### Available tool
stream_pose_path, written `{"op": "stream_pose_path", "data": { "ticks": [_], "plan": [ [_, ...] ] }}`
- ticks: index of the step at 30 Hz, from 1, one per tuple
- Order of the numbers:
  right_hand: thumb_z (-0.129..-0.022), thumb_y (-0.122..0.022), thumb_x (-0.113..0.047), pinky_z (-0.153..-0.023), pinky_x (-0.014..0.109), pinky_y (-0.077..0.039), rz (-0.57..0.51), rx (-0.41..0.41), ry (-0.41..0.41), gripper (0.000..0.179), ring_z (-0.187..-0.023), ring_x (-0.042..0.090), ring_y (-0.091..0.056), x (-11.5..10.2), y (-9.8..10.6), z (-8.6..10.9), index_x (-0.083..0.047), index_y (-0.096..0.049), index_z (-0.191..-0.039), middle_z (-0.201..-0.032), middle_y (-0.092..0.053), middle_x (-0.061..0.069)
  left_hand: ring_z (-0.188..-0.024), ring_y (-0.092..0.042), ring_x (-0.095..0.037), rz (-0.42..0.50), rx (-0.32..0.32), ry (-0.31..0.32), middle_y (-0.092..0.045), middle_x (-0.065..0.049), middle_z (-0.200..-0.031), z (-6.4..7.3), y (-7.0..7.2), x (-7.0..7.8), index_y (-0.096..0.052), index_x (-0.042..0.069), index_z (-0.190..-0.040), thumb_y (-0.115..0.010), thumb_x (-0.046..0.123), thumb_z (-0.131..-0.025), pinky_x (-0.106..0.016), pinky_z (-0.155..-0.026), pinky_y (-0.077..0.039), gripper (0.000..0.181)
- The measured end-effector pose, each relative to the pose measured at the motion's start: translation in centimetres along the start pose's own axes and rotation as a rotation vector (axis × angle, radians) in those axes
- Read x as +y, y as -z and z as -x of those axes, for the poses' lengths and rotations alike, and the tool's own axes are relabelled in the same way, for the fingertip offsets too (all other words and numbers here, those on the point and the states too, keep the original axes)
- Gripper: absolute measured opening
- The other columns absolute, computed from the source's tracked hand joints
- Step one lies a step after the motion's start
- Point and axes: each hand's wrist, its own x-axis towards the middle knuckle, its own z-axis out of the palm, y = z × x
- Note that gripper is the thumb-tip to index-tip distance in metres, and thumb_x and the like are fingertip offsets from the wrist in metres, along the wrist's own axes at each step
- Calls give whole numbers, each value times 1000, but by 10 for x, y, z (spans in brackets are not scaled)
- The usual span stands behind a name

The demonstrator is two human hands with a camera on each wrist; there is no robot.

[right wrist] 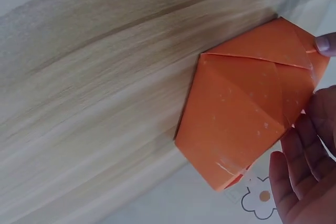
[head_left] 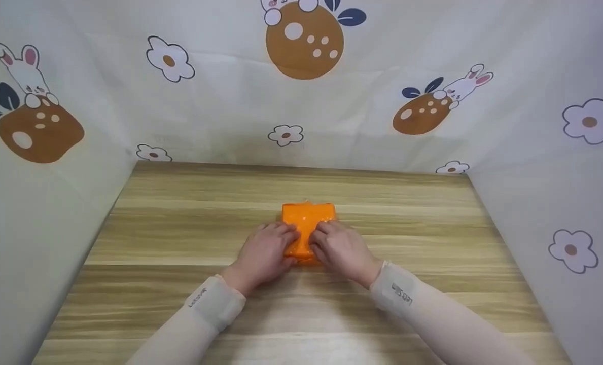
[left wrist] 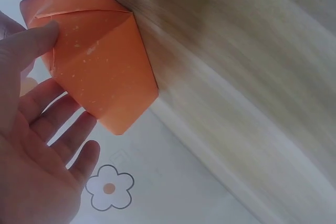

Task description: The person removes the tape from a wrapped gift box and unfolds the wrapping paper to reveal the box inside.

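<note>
Orange paper [head_left: 305, 217], folded into a chunky shape with creased, angled sides and pale specks. It's on the wood table [head_left: 179, 228], around the middle, right between your hands. Your left hand [head_left: 263, 251] has its fingers bent over one side, thumb at the near end; your right hand [head_left: 347, 250] pretty much mirrors that, so both have a part-closed grip and cover some edges. Patterned cloth [head_left: 220, 101] rises behind and beside the table. Long axis runs roughly away from you, far end toward the back cloth.
</note>
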Motion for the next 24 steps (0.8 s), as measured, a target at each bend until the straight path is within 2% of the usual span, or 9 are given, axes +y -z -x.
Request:
{"op": "stream_pose_path", "data": {
  "ticks": [9, 17, 24],
  "plan": [
    [-97, -59, -25, -76, 32, -53, 21, -9, 30, 15, -84, 20, -56, 2, 1, 6, -11, -65, -96, -93, -60, 2, -126, -52, -28, -3, -2, 21, -60, -6, -136, -1, 1, 1, -66, 10, -129, -77, 37, -85, -51, -108, -35, 53],
    [-90, -66, -24, -67, 32, -51, 20, 33, 66, 11, -77, 18, -54, -3, 9, 25, -13, -63, -91, -87, -55, -1, -121, -56, -28, 7, 56, -23, -63, -8, -131, -1, -1, 0, -68, 8, -125, -79, 35, -83, -50, -105, -38, 51],
    [-89, -69, -23, -71, 32, -52, -6, 74, 133, 7, -81, 18, -58, -5, 13, 37, -16, -67, -91, -91, -60, -2, -121, -56, -28, 1, 61, -31, -62, -8, -131, -2, -1, -1, -68, 8, -124, -78, 35, -83, -50, -104, -39, 50]
  ]
}}
